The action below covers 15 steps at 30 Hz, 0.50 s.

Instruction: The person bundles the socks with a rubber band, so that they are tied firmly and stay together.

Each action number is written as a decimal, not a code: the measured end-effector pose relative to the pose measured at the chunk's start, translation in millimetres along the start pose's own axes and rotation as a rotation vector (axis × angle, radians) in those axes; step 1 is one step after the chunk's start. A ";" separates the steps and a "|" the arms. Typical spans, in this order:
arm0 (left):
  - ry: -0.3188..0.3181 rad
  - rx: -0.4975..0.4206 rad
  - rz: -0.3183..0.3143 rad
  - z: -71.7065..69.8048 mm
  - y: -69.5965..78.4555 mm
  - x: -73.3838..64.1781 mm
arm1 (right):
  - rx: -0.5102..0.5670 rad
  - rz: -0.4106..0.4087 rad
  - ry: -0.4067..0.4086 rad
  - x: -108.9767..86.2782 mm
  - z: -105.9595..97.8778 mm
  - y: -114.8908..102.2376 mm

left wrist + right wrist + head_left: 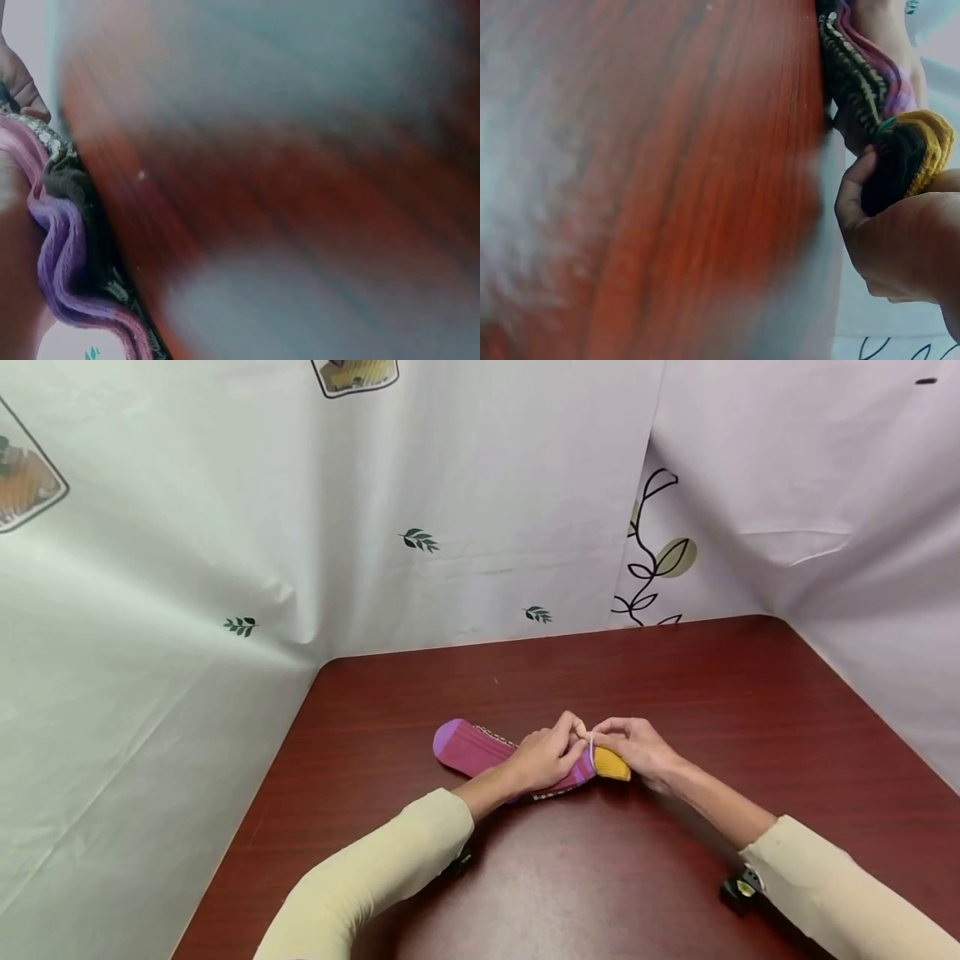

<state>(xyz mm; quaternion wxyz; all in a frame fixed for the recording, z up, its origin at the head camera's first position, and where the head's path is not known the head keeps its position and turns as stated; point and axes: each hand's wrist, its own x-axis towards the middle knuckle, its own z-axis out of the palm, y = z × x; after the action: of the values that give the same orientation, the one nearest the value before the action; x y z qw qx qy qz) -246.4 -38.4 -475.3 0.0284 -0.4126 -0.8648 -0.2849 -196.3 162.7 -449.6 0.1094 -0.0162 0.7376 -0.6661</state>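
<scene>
A bundle of socks [471, 750], mauve with a lilac toe, lies flat on the table. A dark patterned sock [853, 71] is layered with the mauve one. At the right end shows a yellow cuff [612, 763]. Round the bundle, just left of that cuff, runs a thin pale band [592, 755]. My left hand [546, 756] lies across the socks, its fingertips pinching at the band's top. From the right, my right hand [639, 748] pinches the band beside it. The left wrist view shows the wavy purple sock edge [64, 247]; the left fingertips are hidden there.
The dark red wooden table [570, 877] extends around the socks. White printed sheeting [480, 485] hangs behind it and along both sides. A small black device [741, 892] sits at the right sleeve.
</scene>
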 end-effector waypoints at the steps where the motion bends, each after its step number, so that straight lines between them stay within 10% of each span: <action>1: 0.011 0.045 0.021 1.2 0.0 0.5 | 0.011 0.007 0.006 -0.2 -0.1 0.2; 10: -0.065 0.155 -0.010 -1.1 8.0 -3.4 | 0.029 -0.007 0.024 -1.3 -2.2 0.7; 15: -0.103 0.123 -0.008 -5.0 11.4 -4.9 | -0.256 -0.109 -0.038 0.3 -12.1 1.0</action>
<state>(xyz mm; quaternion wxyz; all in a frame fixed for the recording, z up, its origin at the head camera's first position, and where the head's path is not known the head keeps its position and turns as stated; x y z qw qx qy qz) -235.8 -38.8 -467.2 0.0080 -0.4207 -0.8826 -0.2099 -198.7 174.6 -449.5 0.0839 -0.0826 0.8125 -0.5709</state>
